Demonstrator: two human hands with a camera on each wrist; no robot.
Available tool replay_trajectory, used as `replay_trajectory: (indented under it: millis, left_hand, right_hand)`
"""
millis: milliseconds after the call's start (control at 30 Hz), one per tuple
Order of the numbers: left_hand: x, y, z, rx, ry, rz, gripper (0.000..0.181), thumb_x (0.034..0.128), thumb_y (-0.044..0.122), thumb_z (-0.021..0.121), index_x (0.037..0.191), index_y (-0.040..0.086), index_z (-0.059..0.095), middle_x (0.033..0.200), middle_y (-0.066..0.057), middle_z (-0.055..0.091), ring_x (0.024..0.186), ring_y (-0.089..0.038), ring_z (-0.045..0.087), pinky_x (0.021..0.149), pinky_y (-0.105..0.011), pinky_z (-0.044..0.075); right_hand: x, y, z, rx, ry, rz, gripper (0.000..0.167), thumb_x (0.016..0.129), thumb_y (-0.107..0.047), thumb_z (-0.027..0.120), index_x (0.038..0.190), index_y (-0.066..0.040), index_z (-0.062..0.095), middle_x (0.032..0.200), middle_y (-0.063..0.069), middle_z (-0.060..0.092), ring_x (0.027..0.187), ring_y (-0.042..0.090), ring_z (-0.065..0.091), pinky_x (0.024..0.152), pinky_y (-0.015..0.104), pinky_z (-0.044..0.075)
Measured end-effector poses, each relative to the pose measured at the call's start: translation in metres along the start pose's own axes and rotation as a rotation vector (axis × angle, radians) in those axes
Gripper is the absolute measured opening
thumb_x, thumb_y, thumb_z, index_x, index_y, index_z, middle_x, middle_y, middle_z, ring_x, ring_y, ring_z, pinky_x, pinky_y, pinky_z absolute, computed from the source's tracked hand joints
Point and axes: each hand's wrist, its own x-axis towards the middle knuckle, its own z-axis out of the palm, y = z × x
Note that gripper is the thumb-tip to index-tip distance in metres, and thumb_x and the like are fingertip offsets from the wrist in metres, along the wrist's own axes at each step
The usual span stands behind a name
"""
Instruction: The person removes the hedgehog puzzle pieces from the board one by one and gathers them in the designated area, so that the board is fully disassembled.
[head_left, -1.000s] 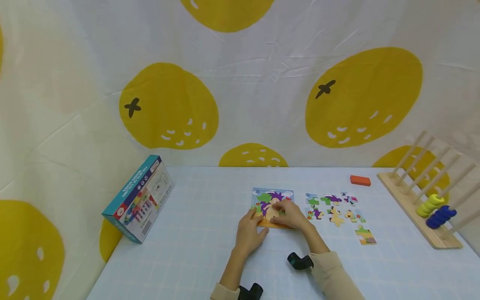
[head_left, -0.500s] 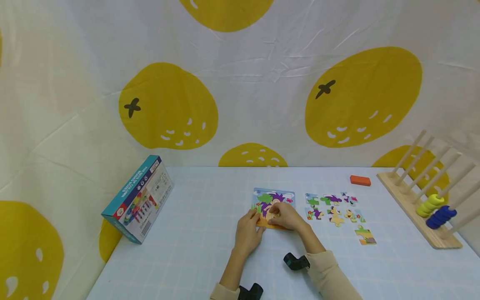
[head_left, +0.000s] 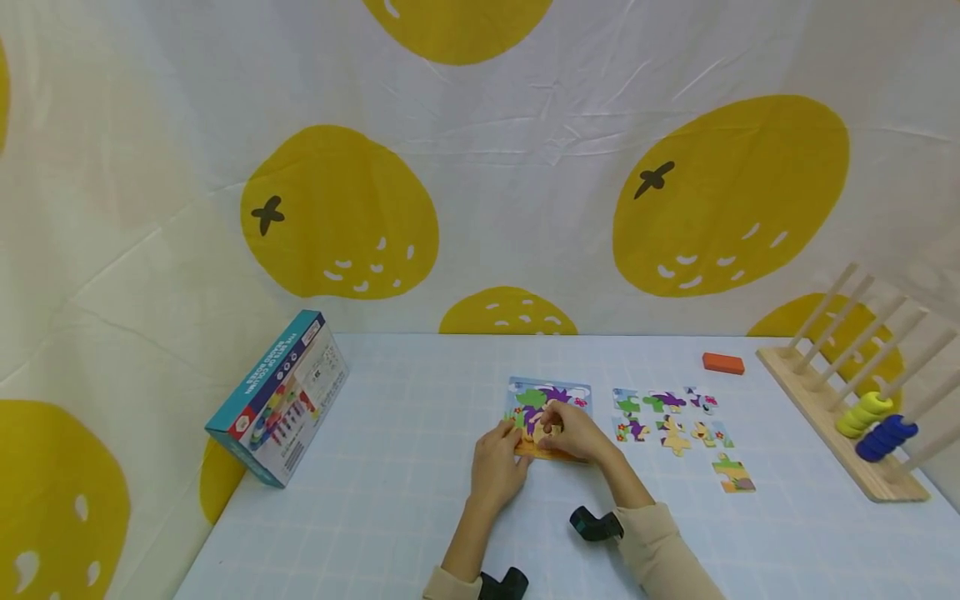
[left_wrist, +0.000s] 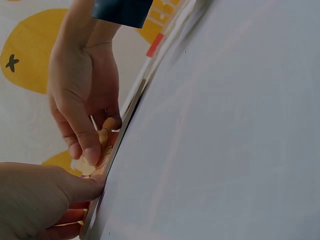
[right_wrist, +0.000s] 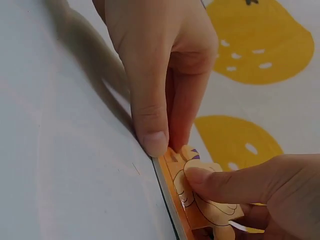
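Observation:
A jigsaw puzzle board (head_left: 550, 382) with a colourful cartoon picture lies in front of the person. At its lower left edge, the left hand (head_left: 495, 467) grips the board, with the thumb on the near rim. The right hand (head_left: 576, 432) pinches a beige-and-orange puzzle piece (right_wrist: 212, 210) over the board's lower part. In the right wrist view its thumb presses on the face of this piece, which sits tilted against the board. Fingers hide part of the picture. Several loose puzzle pieces (head_left: 674, 436) lie to the right of the board.
A toy box (head_left: 288, 404) stands at the left. On the right are a wooden peg rack (head_left: 832, 417) bearing yellow rings (head_left: 862, 414) and blue rings (head_left: 887, 436), and a red block (head_left: 723, 363). A fruit-patterned cloth (head_left: 517, 208) hangs behind the table.
The left thumb has drawn in against the board's near edge. The right hand has shifted slightly left, its fingers now more bunched around the piece. Loose pieces stay put.

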Motion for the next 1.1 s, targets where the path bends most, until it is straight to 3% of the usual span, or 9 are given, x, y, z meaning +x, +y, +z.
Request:
replay_trajectory:
  millis: [200,367,500,633,733,867,1100]
  left_hand:
    - [0.000,0.001,0.000,0.052,0.023,0.013,0.040,0.0805,0.029,0.074,0.112,0.004,0.068,0.126,-0.011,0.059,0.120,-0.028,0.052,0.100,-0.046,0.040]
    - [0.000,0.002,0.000,0.051,0.028,-0.004,0.040,0.0804,0.029,0.074,0.111,0.004,0.069,0.125,-0.010,0.060,0.119,-0.028,0.052,0.100,-0.046,0.040]
    - [-0.001,0.003,0.002,0.046,0.028,-0.027,0.040,0.0800,0.029,0.074,0.111,0.004,0.069,0.125,-0.010,0.059,0.119,-0.028,0.052,0.100,-0.046,0.040]
    - [-0.001,0.004,0.002,0.027,0.029,-0.046,0.040,0.0799,0.028,0.075,0.111,0.004,0.069,0.126,-0.010,0.059,0.120,-0.028,0.052,0.102,-0.046,0.039]
    - [-0.001,0.006,0.001,0.017,0.028,-0.053,0.040,0.0801,0.028,0.075,0.111,0.004,0.069,0.126,-0.010,0.059,0.120,-0.028,0.052,0.102,-0.046,0.038]
    - [-0.002,0.006,0.001,0.017,0.026,-0.054,0.040,0.0801,0.028,0.075,0.111,0.004,0.069,0.126,-0.010,0.060,0.120,-0.028,0.052,0.102,-0.047,0.039]
    - [-0.002,0.005,0.001,0.012,0.022,-0.065,0.040,0.0801,0.029,0.075,0.111,0.004,0.069,0.126,-0.010,0.059,0.120,-0.028,0.052,0.102,-0.047,0.039]
  right_hand:
    - [-0.006,0.004,-0.008,0.059,0.045,-0.114,0.013,0.085,-0.002,0.066,0.097,-0.001,0.061,0.080,0.003,0.060,0.065,0.012,0.049,0.058,0.023,0.044]
    - [-0.014,0.006,-0.021,0.126,0.050,-0.109,0.024,0.088,-0.002,0.062,0.110,0.006,0.061,0.084,0.011,0.060,0.053,0.011,0.051,0.047,0.022,0.046]
    - [-0.024,0.013,-0.034,0.169,0.034,-0.100,0.029,0.090,-0.001,0.059,0.116,0.012,0.056,0.093,0.018,0.059,0.056,0.013,0.056,0.048,0.025,0.051]
    - [-0.037,0.024,-0.050,0.160,0.028,-0.073,0.034,0.087,0.004,0.057,0.120,0.011,0.054,0.100,0.020,0.057,0.060,0.014,0.055,0.050,0.024,0.048]
    - [-0.052,0.034,-0.063,0.156,0.027,-0.029,0.037,0.085,0.004,0.057,0.122,0.009,0.053,0.095,0.017,0.060,0.057,0.017,0.057,0.050,0.024,0.047]
    - [-0.073,0.048,-0.080,0.105,0.070,0.031,0.035,0.087,0.001,0.060,0.121,0.007,0.056,0.088,0.014,0.063,0.061,0.017,0.060,0.053,0.024,0.046]
    - [-0.108,0.066,-0.105,-0.008,0.139,0.125,0.035,0.086,-0.004,0.064,0.119,0.006,0.057,0.100,0.019,0.061,0.067,0.014,0.057,0.056,0.023,0.049]
